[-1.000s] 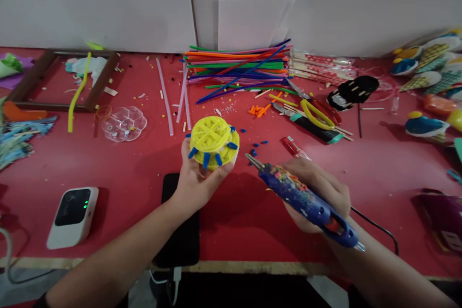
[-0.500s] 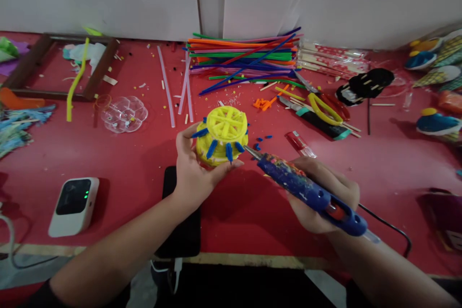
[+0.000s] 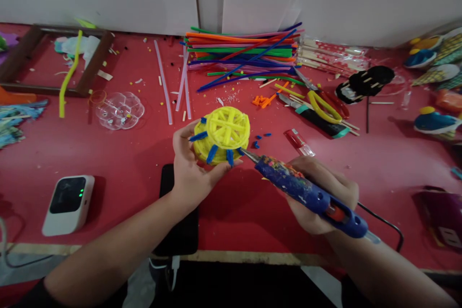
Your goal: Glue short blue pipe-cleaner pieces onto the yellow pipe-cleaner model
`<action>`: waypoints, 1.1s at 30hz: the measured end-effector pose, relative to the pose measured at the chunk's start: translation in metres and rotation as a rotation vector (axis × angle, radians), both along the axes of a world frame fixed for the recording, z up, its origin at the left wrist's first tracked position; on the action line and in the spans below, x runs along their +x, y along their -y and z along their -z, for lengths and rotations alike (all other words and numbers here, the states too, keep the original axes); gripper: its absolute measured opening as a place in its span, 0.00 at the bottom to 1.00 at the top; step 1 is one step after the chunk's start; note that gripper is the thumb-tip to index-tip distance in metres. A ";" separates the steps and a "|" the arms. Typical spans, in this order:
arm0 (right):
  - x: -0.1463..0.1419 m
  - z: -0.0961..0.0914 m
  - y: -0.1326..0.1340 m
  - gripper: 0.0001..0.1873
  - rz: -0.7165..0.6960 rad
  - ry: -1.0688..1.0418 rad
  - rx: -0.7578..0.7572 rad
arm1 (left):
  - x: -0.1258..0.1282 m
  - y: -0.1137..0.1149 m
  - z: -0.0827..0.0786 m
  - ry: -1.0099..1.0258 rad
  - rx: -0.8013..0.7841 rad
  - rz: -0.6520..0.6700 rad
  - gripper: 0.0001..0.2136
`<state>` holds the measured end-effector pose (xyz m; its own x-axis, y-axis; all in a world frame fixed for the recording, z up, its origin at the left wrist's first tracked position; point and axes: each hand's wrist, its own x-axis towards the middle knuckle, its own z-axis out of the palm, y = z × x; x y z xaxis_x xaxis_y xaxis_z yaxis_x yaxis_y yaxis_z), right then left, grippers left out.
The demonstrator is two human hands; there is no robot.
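Note:
My left hand (image 3: 191, 168) grips a round yellow wheel-like piece (image 3: 221, 134) made of straws, with short blue straw bits stuck around its rim, held above the red table (image 3: 144, 154). My right hand (image 3: 321, 192) is wrapped round a blue hot glue gun (image 3: 306, 192). The gun's metal nozzle touches the right lower rim of the yellow piece. A few loose blue straw bits (image 3: 260, 138) lie on the table just right of the piece.
A pile of coloured straws (image 3: 245, 53) lies at the back, yellow-handled scissors (image 3: 321, 108) to its right. A black phone (image 3: 178, 221) lies under my left wrist, a white device (image 3: 68, 204) at the left, a clear flower-shaped tray (image 3: 119, 110) and a wooden frame (image 3: 54, 57) further left.
The glue gun's nozzle has moved left up to the rim of the yellow piece. My left hand has turned and tilted the piece slightly.

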<state>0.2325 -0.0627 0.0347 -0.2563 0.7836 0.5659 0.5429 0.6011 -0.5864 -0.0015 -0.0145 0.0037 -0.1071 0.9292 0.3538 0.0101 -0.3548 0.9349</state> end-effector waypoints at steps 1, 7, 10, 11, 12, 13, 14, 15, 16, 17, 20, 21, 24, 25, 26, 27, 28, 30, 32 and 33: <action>0.000 0.000 0.000 0.14 0.003 0.002 -0.001 | 0.000 0.000 0.000 0.006 -0.005 -0.002 0.41; -0.003 -0.003 -0.001 0.14 0.018 -0.008 0.001 | -0.003 0.000 0.002 -0.005 -0.012 -0.013 0.43; -0.003 -0.005 -0.001 0.13 0.021 -0.002 0.003 | -0.005 0.001 0.004 -0.047 0.022 -0.009 0.43; -0.003 -0.005 -0.001 0.13 0.023 0.001 0.005 | -0.005 0.001 0.005 -0.057 0.031 -0.006 0.43; -0.003 -0.005 -0.001 0.13 0.026 0.004 0.007 | -0.006 0.001 0.005 -0.063 0.035 -0.004 0.43; -0.003 -0.005 -0.001 0.12 0.026 0.003 0.010 | -0.006 0.001 0.005 -0.067 0.034 -0.004 0.42; -0.003 -0.005 -0.001 0.12 0.027 0.003 0.007 | -0.005 0.001 0.005 -0.068 0.029 -0.008 0.42; -0.003 -0.005 -0.001 0.12 0.029 0.004 0.001 | -0.005 0.001 0.004 -0.065 0.024 -0.014 0.42; -0.003 -0.005 -0.001 0.11 0.028 0.003 0.000 | -0.005 0.000 0.004 -0.061 0.018 -0.022 0.42; -0.003 -0.004 -0.001 0.11 0.027 0.002 0.001 | -0.005 0.000 0.003 -0.056 0.011 -0.030 0.43; -0.002 -0.004 -0.001 0.11 0.027 0.005 0.013 | -0.005 -0.001 0.003 -0.050 0.008 -0.044 0.43; -0.002 -0.004 -0.001 0.11 0.027 0.006 0.015 | -0.006 0.000 0.003 -0.054 0.010 -0.042 0.43; -0.002 -0.005 -0.001 0.10 0.030 0.009 0.006 | -0.007 0.000 0.004 -0.079 0.027 -0.032 0.43; -0.002 -0.005 -0.001 0.10 0.028 0.008 0.008 | -0.007 0.001 0.004 -0.087 0.033 -0.028 0.43; -0.002 -0.005 -0.001 0.09 0.025 0.008 0.008 | -0.007 0.001 0.004 -0.091 0.043 -0.026 0.42; -0.002 -0.006 -0.001 0.09 0.024 0.009 0.007 | -0.007 0.001 0.004 -0.092 0.050 -0.025 0.42; -0.002 -0.006 -0.002 0.09 0.024 0.010 0.007 | -0.007 0.001 0.004 -0.090 0.054 -0.024 0.42; -0.003 -0.006 -0.002 0.10 0.031 0.011 0.006 | -0.007 0.002 0.003 -0.070 0.044 -0.026 0.42; -0.003 -0.006 -0.002 0.09 0.028 0.011 0.007 | -0.005 0.002 0.002 -0.039 0.009 -0.028 0.42; -0.002 -0.006 -0.002 0.09 0.029 0.011 0.008 | -0.005 0.003 0.001 -0.024 -0.017 -0.028 0.42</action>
<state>0.2301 -0.0612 0.0410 -0.2400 0.7864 0.5692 0.5666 0.5896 -0.5757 -0.0060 -0.0171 0.0031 -0.1246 0.9318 0.3409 0.0417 -0.3384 0.9401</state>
